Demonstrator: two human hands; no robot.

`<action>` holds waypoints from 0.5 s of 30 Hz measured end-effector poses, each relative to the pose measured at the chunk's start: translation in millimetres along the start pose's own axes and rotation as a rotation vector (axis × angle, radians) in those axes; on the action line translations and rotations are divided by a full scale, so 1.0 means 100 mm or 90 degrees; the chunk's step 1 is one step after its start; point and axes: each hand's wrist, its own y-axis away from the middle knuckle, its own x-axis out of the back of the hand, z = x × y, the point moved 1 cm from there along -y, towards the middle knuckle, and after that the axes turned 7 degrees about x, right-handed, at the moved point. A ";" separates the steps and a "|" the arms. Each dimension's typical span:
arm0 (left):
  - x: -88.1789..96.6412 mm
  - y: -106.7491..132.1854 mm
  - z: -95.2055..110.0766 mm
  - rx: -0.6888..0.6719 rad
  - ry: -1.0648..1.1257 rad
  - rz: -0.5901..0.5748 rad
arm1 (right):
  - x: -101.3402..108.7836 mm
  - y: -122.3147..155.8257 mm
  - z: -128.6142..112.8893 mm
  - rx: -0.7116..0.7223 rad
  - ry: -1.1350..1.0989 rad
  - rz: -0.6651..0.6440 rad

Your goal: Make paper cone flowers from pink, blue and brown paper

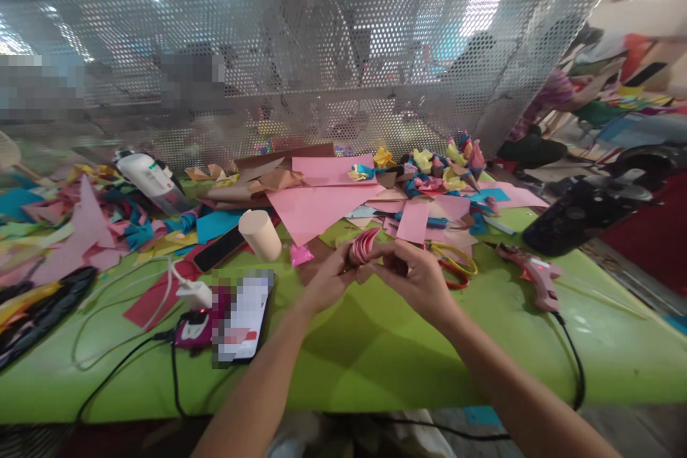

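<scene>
Over the middle of the green table, a small pink layered paper piece (365, 245) sits between my two hands. My left hand (337, 273) closes its fingers on it from the left. My right hand (408, 273) pinches at its right side, its fingertips pressed together and partly hidden. Just beyond the hands lie pink paper sheets (325, 209). Scissors with yellow and red handles (455, 268) rest right beside my right hand. A pink glue gun (537, 279) lies farther right. To the left of my hands are a cream cardboard tube (260, 235) and a small bright pink item (301, 255).
A lit phone (252, 315) and a purple power strip (201, 329) with a white charger and cables lie at left. Coloured paper scraps (91, 222), a white bottle (150, 179) and a dark bottle (580, 211) surround the work area. Behind stands a perforated metal panel (343, 50).
</scene>
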 end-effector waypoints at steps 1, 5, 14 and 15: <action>0.00 0.00 -0.01 0.004 -0.003 0.001 | -0.01 0.00 0.00 0.017 0.014 -0.003; 0.01 0.00 -0.02 0.021 -0.024 0.004 | -0.02 0.01 0.03 0.054 0.075 -0.012; -0.02 0.01 0.11 0.009 -0.035 0.027 | -0.05 0.07 0.11 0.054 0.180 -0.004; -0.02 0.02 0.10 0.011 -0.035 0.026 | -0.05 0.07 0.11 0.059 0.188 -0.003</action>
